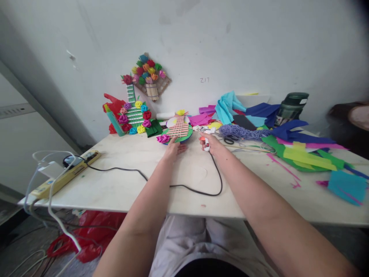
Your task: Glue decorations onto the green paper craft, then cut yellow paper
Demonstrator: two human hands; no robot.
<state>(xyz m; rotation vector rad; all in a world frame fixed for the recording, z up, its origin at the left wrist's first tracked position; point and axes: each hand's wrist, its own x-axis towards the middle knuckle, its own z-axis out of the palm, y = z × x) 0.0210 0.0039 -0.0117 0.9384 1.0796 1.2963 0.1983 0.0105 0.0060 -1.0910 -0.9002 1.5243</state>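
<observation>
My right hand (210, 144) is closed around a white hot glue gun (207, 144) with a red switch and an orange trigger. Its black cord loops down across the table. My left hand (174, 148) grips the front edge of a guitar-shaped paper craft (179, 131), thumb at its rim and fingers in front. This craft has a green rounded body, thin wooden sticks across it and a yellow paper flower at its far end. A magenta paper rose (163, 139) is at its left edge. The glue gun's nozzle points toward the craft's right side; whether they touch I cannot tell.
Against the wall stand a green flower-trimmed craft (136, 115) and a bouquet craft (152, 91). A glue bottle (114, 121) and a power strip (67, 175) are on the left. Rightward lie purple yarn (242, 132), scissors (229, 141), coloured paper (308, 157) and a dark bottle (291, 108).
</observation>
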